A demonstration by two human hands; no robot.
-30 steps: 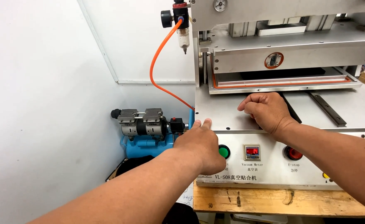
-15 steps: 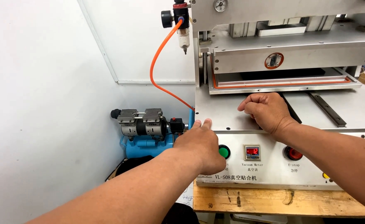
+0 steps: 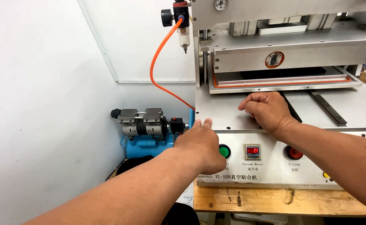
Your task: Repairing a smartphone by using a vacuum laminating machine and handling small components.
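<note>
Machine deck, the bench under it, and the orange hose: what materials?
Deck: looks like brushed bare metal, steel or aluminium, grey with soft sheen and screw heads along the edge. Right hand rests on it.
Bench: unfinished wood, visible grain and knots.
Hose: likely flexible plastic tubing, glossy, smoothly curved.

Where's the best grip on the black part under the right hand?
Probably its exposed right edge, approached from the right. The black part lies flat on the machine's metal deck, and the right hand covers its left portion. Its full shape is hidden.
</note>
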